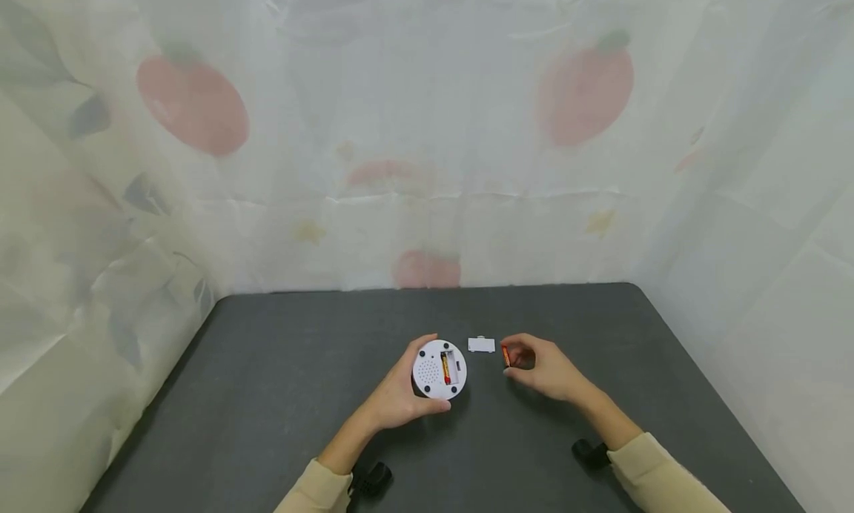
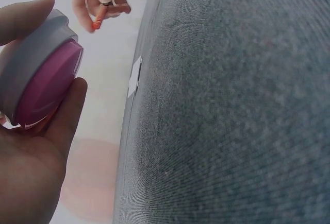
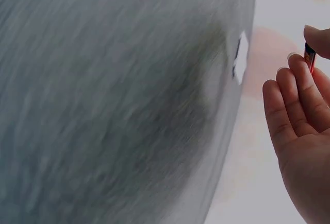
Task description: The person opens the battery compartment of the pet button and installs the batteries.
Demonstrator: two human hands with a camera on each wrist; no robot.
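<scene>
Battery (image 1: 505,356) pinched upright in right hand (image 1: 543,371), lower centre; round device (image 1: 439,369) gripped by left hand (image 1: 394,398), open slot just left.

Makeshift recording booth: dark grey table (image 1: 280,394) enclosed behind and beside by fruit-printed translucent curtains (image 1: 414,142).

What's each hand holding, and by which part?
Left hand grips the round white device by its rim. Right hand pinches a battery between fingertips.

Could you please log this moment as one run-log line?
left hand: holds round device, one battery seated | right hand: pinches battery | cover: on table
</scene>
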